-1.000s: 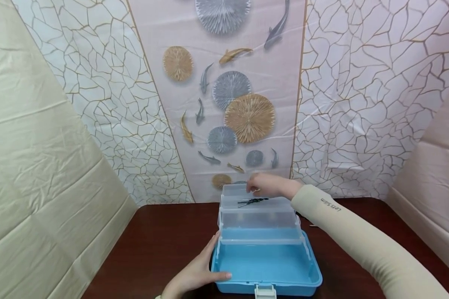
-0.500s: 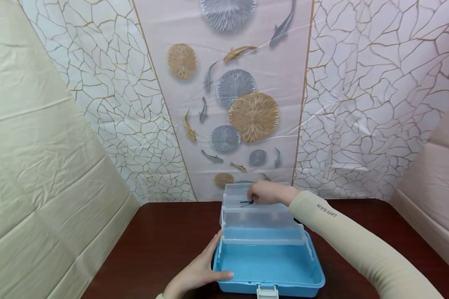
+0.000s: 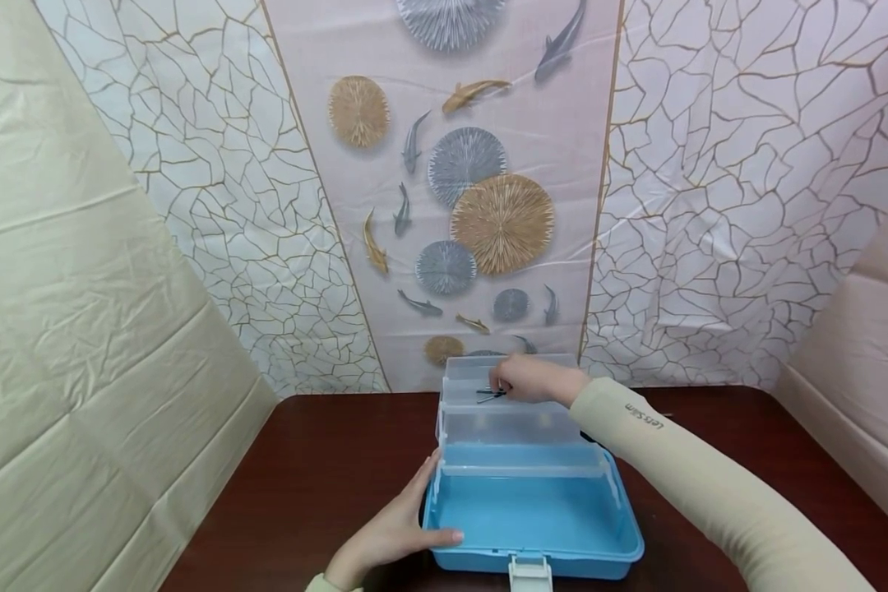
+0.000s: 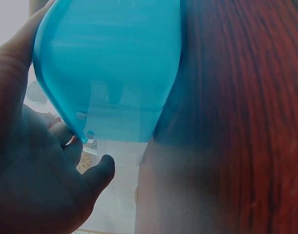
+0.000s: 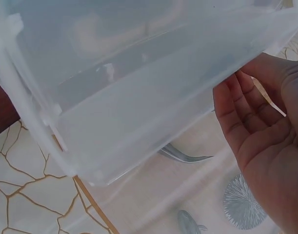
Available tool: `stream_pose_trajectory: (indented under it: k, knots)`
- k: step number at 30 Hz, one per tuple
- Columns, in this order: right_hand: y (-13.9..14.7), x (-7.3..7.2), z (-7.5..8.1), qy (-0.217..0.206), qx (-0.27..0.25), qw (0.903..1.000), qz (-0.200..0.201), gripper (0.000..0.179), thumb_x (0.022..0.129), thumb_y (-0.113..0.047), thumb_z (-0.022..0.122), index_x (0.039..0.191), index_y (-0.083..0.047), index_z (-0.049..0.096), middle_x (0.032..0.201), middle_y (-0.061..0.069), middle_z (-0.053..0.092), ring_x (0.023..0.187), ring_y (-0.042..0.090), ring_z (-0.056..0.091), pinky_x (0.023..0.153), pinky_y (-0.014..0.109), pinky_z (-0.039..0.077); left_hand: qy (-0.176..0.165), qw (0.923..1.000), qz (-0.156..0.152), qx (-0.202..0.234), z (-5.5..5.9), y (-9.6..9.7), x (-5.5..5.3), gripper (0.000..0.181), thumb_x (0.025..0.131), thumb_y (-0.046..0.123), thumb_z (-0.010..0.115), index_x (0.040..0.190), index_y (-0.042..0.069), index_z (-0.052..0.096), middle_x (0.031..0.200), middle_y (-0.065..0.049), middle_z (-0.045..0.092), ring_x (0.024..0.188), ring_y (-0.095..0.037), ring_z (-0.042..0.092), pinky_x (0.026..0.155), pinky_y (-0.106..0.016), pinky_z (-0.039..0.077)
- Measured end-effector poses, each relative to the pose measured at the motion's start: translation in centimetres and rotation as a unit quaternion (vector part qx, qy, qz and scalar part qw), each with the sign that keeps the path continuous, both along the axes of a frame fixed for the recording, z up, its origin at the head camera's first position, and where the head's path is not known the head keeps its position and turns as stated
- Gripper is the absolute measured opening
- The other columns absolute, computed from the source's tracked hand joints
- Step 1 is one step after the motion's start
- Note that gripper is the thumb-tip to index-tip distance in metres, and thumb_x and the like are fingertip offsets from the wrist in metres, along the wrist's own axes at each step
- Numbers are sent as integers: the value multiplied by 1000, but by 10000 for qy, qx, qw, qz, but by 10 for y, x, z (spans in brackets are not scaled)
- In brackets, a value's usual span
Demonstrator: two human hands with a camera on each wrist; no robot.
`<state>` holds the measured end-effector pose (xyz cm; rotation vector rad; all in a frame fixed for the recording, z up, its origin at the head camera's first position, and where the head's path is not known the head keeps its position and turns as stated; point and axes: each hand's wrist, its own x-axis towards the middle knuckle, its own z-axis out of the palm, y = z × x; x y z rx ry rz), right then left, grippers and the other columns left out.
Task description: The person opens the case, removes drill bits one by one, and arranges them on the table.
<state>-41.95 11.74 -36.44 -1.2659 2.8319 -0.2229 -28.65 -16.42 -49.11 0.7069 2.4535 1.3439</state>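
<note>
An opened light-blue toolbox has clear stepped trays raised toward the back. My left hand holds its left side, thumb on the front-left rim and fingers along the side wall; the left wrist view shows the hand against the blue wall. Over the top tray, my right hand points its bent fingers down at several thin dark and silver pieces like drill bits. In the right wrist view the tray wall hides the fingertips of the right hand; I cannot tell whether they pinch the pieces.
The toolbox stands on a dark red-brown table. A white latch hangs at the box's front. Behind the table rises a patterned cloth backdrop, with plain cream cloth on the left side.
My right hand has lowered from above the top tray onto the thin pieces, covering their right ends. My left hand keeps its place on the box. The head view has shifted slightly.
</note>
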Motion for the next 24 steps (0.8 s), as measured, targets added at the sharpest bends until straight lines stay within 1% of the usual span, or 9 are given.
stream_pose_trajectory:
  k: [3, 7, 10, 13, 15, 17, 20, 22, 24]
  knots:
    - [-1, 1, 0, -2, -52, 9999, -105, 28, 89, 13, 57, 104, -6, 73, 102, 7, 71, 95, 21, 67, 84, 35, 55, 29, 10000, 24, -7, -1, 0, 0, 110, 86, 42, 80, 163, 32, 2, 168, -12, 3, 151, -36, 12, 110, -68, 24]
    - [0, 2, -1, 23, -141, 9995, -289, 26, 88, 13, 59, 101, -4, 73, 97, 8, 71, 89, 21, 67, 80, 36, 55, 86, 10000, 42, -6, -1, 0, 0, 110, 86, 41, 81, 164, 32, 3, 168, -13, 4, 151, -36, 13, 110, -68, 24]
    - [1, 3, -2, 103, -93, 9987, -488, 23, 86, 12, 61, 96, -4, 73, 93, 7, 70, 83, 20, 66, 77, 36, 55, 106, 9999, 48, -9, -1, 0, 0, 110, 86, 40, 81, 163, 32, 3, 168, -13, 4, 151, -36, 13, 110, -68, 24]
    - [2, 3, -2, 120, -32, 9974, -713, 22, 86, 10, 63, 94, -6, 75, 92, 7, 71, 81, 19, 66, 76, 36, 55, 98, 9999, 54, -13, -2, 0, -1, 110, 86, 41, 81, 163, 33, 4, 168, -13, 5, 151, -36, 13, 110, -68, 23]
    - [3, 4, -2, 105, -32, 9969, -777, 23, 87, 11, 61, 94, -6, 75, 92, 7, 71, 79, 17, 65, 76, 36, 55, 60, 10000, 74, -24, -2, 1, -1, 110, 86, 42, 81, 163, 33, 4, 168, -12, 4, 151, -36, 12, 111, -68, 23]
    - [3, 5, -1, 17, -61, 9965, -838, 25, 89, 12, 59, 92, -7, 75, 91, 7, 71, 74, 14, 60, 74, 36, 53, 42, 9999, 86, -28, -2, 1, -1, 110, 85, 42, 81, 163, 33, 4, 168, -12, 4, 151, -36, 12, 111, -68, 23]
    - [3, 6, 0, 25, -99, 9966, -820, 26, 89, 13, 57, 90, -7, 74, 87, 5, 69, 67, 11, 50, 70, 34, 49, 50, 9999, 91, -33, -1, 0, 0, 110, 85, 43, 81, 163, 32, 4, 168, -12, 4, 151, -36, 12, 110, -68, 24]
    - [3, 6, -1, -10, -97, 9965, -824, 25, 90, 14, 56, 88, -6, 73, 81, 4, 66, 65, 12, 43, 67, 34, 44, 76, 9999, 84, -36, 0, 1, 0, 111, 85, 43, 81, 163, 32, 4, 168, -13, 4, 151, -36, 13, 110, -68, 24]
    - [4, 6, -2, 13, -95, 9967, -811, 25, 89, 14, 56, 87, -5, 72, 80, 3, 64, 64, 11, 43, 66, 32, 43, 90, 9999, 76, -48, 0, 1, 1, 111, 85, 43, 81, 163, 32, 3, 168, -13, 5, 151, -36, 14, 110, -68, 25]
